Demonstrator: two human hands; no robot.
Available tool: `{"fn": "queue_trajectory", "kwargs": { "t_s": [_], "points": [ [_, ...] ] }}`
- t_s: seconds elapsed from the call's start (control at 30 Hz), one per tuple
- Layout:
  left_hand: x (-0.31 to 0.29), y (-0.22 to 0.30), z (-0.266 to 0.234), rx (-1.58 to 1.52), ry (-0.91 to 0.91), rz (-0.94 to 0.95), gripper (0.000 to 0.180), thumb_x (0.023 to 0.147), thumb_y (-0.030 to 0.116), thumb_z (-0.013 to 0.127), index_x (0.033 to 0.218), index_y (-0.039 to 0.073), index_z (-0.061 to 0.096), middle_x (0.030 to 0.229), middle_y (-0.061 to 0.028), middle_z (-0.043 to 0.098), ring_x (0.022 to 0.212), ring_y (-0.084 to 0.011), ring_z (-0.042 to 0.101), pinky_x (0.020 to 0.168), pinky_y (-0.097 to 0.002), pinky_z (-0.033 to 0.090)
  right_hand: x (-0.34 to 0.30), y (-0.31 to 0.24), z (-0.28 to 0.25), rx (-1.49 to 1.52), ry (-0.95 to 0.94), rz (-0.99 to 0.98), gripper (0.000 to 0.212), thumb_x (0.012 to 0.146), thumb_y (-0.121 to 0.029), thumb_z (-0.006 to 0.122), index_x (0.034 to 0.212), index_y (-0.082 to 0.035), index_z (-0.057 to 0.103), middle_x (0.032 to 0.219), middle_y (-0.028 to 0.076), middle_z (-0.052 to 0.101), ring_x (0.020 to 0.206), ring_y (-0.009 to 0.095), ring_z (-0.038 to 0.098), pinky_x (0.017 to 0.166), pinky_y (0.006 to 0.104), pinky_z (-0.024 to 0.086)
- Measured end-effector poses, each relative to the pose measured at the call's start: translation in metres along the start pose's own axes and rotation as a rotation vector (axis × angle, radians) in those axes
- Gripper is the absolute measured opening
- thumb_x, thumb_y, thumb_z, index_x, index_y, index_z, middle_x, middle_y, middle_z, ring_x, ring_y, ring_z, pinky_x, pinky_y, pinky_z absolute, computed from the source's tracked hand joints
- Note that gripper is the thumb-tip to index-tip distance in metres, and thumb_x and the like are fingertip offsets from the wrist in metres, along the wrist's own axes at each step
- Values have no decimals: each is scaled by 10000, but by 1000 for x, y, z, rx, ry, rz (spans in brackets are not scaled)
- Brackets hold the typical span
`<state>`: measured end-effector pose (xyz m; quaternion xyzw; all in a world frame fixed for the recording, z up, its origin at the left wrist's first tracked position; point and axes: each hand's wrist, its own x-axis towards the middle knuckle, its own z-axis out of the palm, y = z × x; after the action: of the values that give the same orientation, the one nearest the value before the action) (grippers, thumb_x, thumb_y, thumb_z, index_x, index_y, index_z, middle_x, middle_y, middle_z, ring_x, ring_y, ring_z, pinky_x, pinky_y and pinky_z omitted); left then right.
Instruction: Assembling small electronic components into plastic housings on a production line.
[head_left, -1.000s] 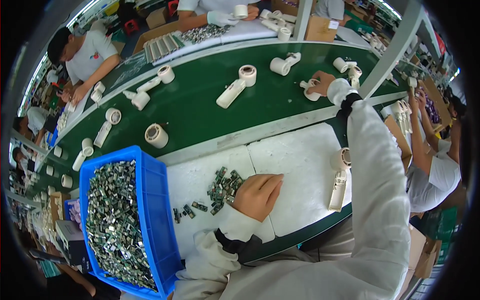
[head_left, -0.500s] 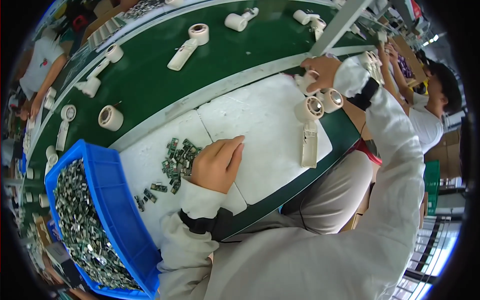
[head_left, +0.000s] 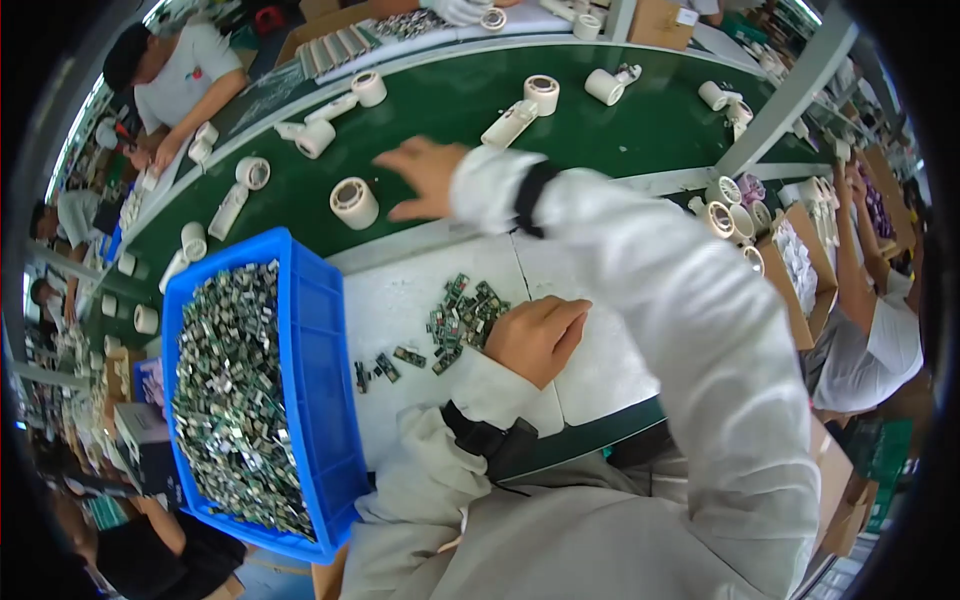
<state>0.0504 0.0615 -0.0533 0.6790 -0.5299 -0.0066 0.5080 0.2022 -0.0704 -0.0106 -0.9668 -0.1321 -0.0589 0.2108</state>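
My right hand (head_left: 425,178) is stretched over the far edge of the worktop and above the green belt. Its fingers are spread, and nothing is in them. Nearest to it stands a short white cylinder with a round open end (head_left: 354,203), a small gap from the fingertips. On the white worktop, my left hand (head_left: 540,340) rests closed, thumb against the fingers; whether they hold something is hidden. A loose pile of small green circuit boards (head_left: 465,318) touches the left hand's far left side. A few single boards (head_left: 388,367) lie left of the pile.
A deep blue bin (head_left: 325,400) full of small boards stands at the left. White housings with cylindrical heads and handles (head_left: 511,123) lie along the green belt (head_left: 440,85). More white cylinders (head_left: 718,217) stand at the right beside a metal post (head_left: 790,90). Co-workers sit around.
My right hand has left the white cylinders at the right and swung leftward over the belt, opening its fingers. My left hand stays by the board pile. The view has turned to the left.
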Motion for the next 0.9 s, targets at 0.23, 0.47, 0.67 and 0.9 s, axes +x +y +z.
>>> {"fn": "queue_trajectory", "kwargs": {
  "t_s": [0.23, 0.47, 0.67, 0.9],
  "points": [
    [-21, -31, 10, 427, -257, 75, 97, 861, 51, 688, 955, 41, 710, 802, -123, 670, 684, -319, 653, 616, -400, 537, 60, -15, 21, 57, -123, 45, 750, 715, -322, 831, 1344, -151, 462, 1175, 199, 631, 989, 413, 665, 870, 478, 532],
    [6, 8, -9, 5, -82, -99, 138, 889, 40, 681, 1023, 31, 713, 859, -126, 687, 665, -251, 638, 582, -336, 499, -48, 21, -52, -32, -140, 8, 563, 686, -248, 829, 1147, -85, 549, 983, 162, 692, 936, 375, 677, 800, 450, 535],
    [10, 13, -13, 10, -104, -110, 162, 917, 43, 668, 1072, 19, 707, 877, -126, 687, 640, -217, 609, 567, -305, 471, -224, 16, -185, -48, 263, 235, 564, 750, -222, 860, 1204, -61, 567, 1078, 98, 684, 904, 196, 675, 799, 338, 565],
    [14, 20, -5, 137, -127, -124, 118, 909, 58, 676, 1020, 29, 704, 855, -139, 680, 686, -313, 641, 614, -371, 510, -423, -5, -192, -202, 108, 812, 686, 674, -198, 867, 1228, -11, 509, 1016, 144, 648, 848, 246, 672, 754, 360, 535]
  ]
}}
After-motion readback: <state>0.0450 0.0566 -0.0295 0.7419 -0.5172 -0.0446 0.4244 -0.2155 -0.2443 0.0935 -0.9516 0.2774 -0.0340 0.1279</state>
